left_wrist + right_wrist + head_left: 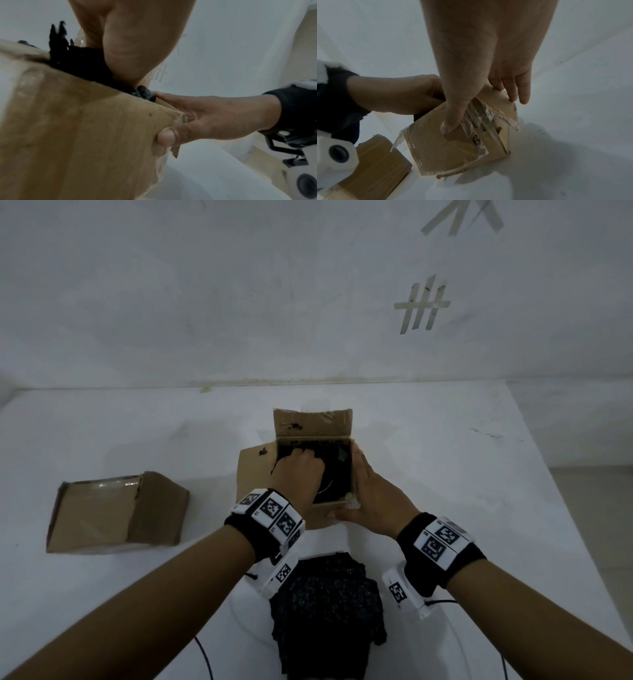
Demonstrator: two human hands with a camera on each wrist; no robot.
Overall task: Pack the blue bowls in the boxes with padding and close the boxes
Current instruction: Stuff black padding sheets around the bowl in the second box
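An open cardboard box (310, 517) stands at the middle of the white table, its far flap up. My left hand (301, 457) reaches into it with fingers curled on black padding (80, 59) that lines the inside. A dark round rim (327, 489), probably a bowl, shows deep in the box. My right hand (356, 491) grips the box's near right corner (440, 148), with its thumb (448, 125) on the near wall and its fingers (520, 94) along the right flap. How the left fingertips lie is hidden inside the box.
A second cardboard box (116, 511) lies on its side at the left, its opening toward the middle box. A heap of black padding (329, 611) sits near the table's front edge between my forearms. The wall rises behind the table (445, 457); its right edge drops off.
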